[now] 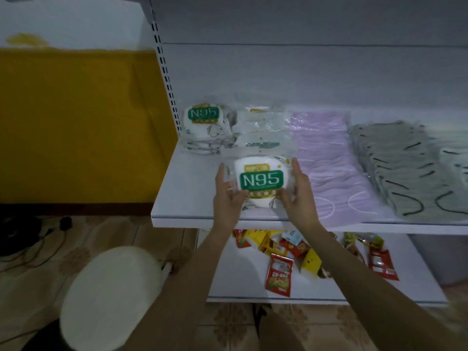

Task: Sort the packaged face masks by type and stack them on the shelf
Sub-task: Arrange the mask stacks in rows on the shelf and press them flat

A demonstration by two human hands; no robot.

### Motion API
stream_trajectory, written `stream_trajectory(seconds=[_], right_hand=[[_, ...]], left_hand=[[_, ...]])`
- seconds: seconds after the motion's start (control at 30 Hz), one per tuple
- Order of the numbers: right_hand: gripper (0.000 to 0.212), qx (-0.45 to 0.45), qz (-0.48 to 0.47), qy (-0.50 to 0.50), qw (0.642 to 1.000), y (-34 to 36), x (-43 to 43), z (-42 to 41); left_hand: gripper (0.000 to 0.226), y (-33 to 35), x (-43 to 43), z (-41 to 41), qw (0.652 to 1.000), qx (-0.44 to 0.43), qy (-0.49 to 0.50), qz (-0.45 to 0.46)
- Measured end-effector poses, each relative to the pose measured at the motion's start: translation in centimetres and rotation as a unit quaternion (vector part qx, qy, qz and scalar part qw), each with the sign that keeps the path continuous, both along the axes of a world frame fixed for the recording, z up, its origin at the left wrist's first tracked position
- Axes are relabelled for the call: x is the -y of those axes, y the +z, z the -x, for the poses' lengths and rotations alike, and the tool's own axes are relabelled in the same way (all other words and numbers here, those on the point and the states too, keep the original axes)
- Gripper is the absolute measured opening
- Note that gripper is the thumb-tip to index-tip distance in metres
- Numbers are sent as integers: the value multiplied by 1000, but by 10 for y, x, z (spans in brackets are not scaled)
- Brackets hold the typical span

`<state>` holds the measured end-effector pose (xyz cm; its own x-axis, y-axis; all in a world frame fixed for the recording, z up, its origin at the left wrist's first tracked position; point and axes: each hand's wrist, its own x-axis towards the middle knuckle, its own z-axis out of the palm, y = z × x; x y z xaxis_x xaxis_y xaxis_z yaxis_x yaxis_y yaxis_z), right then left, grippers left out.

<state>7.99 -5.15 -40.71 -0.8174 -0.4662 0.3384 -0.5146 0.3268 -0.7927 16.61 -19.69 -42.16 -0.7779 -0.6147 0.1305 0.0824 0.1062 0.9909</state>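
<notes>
White shelf (pixel 192 198) against a pale back panel, with one N95 pack (pixel 262 179) held over its front part.

Left hand (pixel 226 198) and right hand (pixel 300 198) each pinch a side edge of the pack, thumbs on its face; whether it rests on the board I cannot tell. Its wrapper is glossy, crinkled clear film over a rounded white mask with a green label. Behind it lie loose clear packs (pixel 260 127), and to their left a squat N95 stack (pixel 202 125). Slick film on film may let a pack slide off that pile, which already looks uneven. The soft pink masks (pixel 326 160) lie just beside the right hand, so a careless wrist could ruffle them. The grey masks (pixel 405 168), flat and fanned, lie further right.
</notes>
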Motion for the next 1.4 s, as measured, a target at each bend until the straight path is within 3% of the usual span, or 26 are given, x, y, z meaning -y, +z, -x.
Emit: stream_trajectory(seconds=[0.07, 0.13, 0.2, 0.33, 0.47, 0.63, 0.77, 1.0, 1.07, 1.13, 1.3, 1.4], right_hand=[[70, 14, -93, -10, 996, -12, 0, 9], [70, -2, -139, -27, 990, -22, 4, 12], [67, -25, -126, -32, 991, -24, 8, 12], [63, -32, -151, -34, 987, -32, 7, 9], [58, -61, -57, -77, 993, -12, 13, 9], [52, -86, 20, -19, 996, 46, 62, 26], [58, 43, 43, 67, 996, 85, 140, 67], [87, 219, -94, 76, 968, 77, 260, 132], [91, 234, -130, 61, 961, 62, 272, 140], [84, 228, -151, 46, 961, 51, 277, 147], [82, 287, -90, 43, 953, 43, 276, 142], [79, 300, -86, 50, 949, 45, 273, 130]], left_hand=[[70, -12, -5, 8, 995, 50, -29, 80], [86, -23, -3, 12, 989, 66, -38, 124], [89, -31, 3, 15, 987, 72, -35, 143], [63, -35, 15, 15, 962, 133, -26, 236], [53, -16, 27, 7, 968, 98, 32, 229], [56, 28, 87, 23, 964, 51, 162, 203], [73, 46, 165, 64, 957, 119, 208, 164], [99, 50, 231, 117, 980, 163, 108, -21], [116, 39, 242, 126, 979, 191, 60, -34], [109, 27, 247, 132, 979, 189, 14, -72], [93, 14, 246, 135, 975, 184, -18, -123], [111, 14, 246, 123, 980, 133, -60, -132]])
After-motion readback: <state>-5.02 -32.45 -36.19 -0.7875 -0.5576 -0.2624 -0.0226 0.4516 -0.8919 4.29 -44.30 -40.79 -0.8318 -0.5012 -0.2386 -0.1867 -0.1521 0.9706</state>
